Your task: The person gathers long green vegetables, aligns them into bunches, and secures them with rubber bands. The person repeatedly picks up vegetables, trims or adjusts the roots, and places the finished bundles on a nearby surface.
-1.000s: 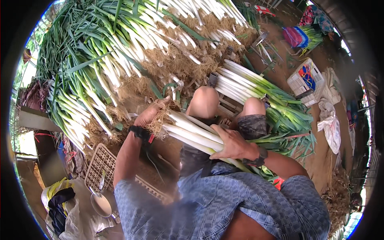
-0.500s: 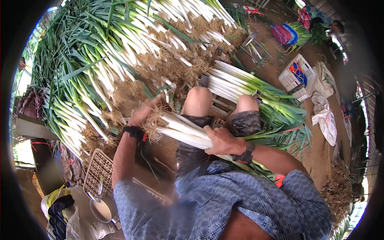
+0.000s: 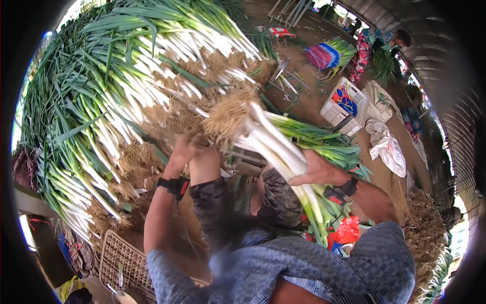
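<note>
The right hand (image 3: 316, 172) is clamped around the leek bundle (image 3: 283, 152), whose long axis runs from its rooty end down-right, while the left hand (image 3: 185, 147), fingers seemingly loosely curled, sits just left of those roots.

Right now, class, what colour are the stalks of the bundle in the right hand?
White stalks, turning green at the leaves; head view.

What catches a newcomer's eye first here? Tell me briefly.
The great heap of leeks, white stalks and green tops, fills the upper left. At centre the right hand grips a leek bundle with its straw-coloured roots up, and the left hand reaches toward those roots. A white crate sits upper right.
</note>
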Tool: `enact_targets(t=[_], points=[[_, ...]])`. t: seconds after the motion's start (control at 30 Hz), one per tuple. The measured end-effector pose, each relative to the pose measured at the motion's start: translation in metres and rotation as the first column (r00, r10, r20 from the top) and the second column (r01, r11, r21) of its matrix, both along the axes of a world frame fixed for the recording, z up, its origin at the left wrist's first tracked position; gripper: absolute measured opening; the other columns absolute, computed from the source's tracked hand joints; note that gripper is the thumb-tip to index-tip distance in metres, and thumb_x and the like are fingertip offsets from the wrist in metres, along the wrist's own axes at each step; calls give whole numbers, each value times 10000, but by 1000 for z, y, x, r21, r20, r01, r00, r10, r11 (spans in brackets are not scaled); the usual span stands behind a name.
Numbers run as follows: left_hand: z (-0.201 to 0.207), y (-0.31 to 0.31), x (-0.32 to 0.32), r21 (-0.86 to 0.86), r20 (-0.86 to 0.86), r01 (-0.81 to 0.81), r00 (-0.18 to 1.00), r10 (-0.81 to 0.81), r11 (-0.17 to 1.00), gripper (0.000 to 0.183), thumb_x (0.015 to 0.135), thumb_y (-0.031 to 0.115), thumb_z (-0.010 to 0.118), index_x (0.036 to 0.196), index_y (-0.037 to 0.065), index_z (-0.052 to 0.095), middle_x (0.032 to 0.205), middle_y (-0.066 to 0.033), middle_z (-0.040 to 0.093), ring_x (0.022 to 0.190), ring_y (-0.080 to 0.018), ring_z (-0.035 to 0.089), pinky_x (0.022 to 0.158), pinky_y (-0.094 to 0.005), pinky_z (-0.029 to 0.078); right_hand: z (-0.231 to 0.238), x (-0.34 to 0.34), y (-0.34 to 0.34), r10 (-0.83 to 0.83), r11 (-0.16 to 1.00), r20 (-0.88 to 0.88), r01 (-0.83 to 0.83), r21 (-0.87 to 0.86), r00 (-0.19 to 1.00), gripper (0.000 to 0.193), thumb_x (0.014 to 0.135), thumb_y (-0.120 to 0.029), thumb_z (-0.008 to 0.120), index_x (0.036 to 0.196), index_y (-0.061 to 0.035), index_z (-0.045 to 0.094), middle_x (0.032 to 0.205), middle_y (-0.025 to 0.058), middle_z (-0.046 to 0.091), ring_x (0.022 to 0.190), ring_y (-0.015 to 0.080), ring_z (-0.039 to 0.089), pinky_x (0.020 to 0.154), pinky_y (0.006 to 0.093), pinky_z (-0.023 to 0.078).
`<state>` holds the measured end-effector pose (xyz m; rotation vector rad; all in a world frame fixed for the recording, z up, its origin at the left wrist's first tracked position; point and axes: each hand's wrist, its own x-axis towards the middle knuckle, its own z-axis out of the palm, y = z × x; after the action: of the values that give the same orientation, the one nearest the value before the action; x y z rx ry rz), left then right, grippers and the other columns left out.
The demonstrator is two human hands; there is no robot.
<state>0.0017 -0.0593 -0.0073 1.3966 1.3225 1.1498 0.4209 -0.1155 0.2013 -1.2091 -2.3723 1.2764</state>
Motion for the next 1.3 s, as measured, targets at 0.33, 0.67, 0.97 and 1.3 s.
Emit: enact_targets(t=[0.33,0.67,0.97,1.3], points=[[-23,135,207,129,-754,541,598,-272,831,267,994,298,535,1092,85,660,867,-228,721,849,-431,701,749,-521,560,92,118,122,-199,977,426,143,161,882,647,675,-218,851,1200,86,624,1057,195,717,961,249,696,866,364,555],[-74,188,262,-152,-808,465,450,-380,872,667,1062,485,406,1514,-5,438,1558,-237,465,1470,-393,409,1238,-593,216,-20,139,294,-45,931,802,-266,249,595,436,664,-136,763,1018,59,603,848,265,685,853,459,685,741,536,529],[-97,173,265,105,-784,451,586,-205,886,613,1020,410,514,1420,-54,512,1390,-269,558,1305,-415,512,1192,-555,300,-231,129,355,111,960,765,-267,82,635,448,670,-155,744,1054,28,606,932,229,704,960,435,678,842,509,525],[-100,176,268,148,-745,413,644,-173,899,598,997,417,554,1352,-65,558,1313,-244,582,1267,-389,521,1180,-553,310,-235,126,369,104,974,759,-221,53,643,435,660,-157,756,1029,20,607,958,235,706,975,434,679,827,516,536]])
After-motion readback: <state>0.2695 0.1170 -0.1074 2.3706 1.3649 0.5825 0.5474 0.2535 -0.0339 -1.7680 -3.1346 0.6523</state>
